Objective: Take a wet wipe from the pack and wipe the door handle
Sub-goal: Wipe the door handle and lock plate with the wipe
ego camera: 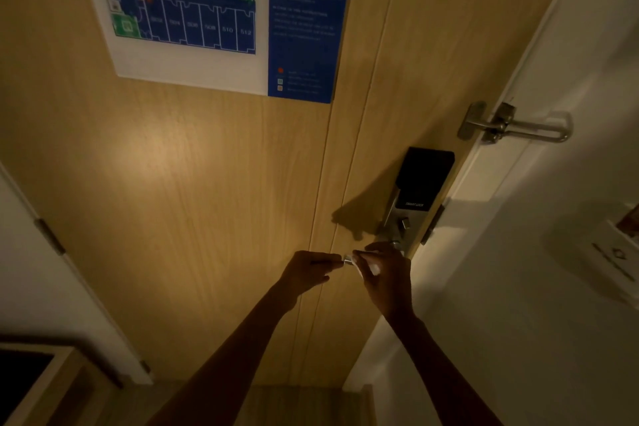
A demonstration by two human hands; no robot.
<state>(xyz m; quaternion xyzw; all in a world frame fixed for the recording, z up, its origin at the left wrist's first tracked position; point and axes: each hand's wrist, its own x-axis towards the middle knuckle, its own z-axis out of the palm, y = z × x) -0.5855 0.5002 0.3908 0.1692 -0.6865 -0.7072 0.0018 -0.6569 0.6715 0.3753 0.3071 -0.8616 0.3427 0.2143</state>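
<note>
In dim light, the metal door handle (348,260) sticks out leftward from the smart lock plate (397,218) on the wooden door (207,201). My right hand (387,273) is closed over the lever, pressing a white wet wipe (371,267) against it. My left hand (307,270) pinches the lever's free end with its fingertips. Most of the lever is hidden under my right hand. The wipe pack is not in view.
A black smart lock reader (425,176) sits above the handle. A metal swing-bar door guard (511,126) bridges the door and the white frame (501,183). A blue floor plan sign (214,10) hangs higher on the door. A hinge (50,235) is at the left.
</note>
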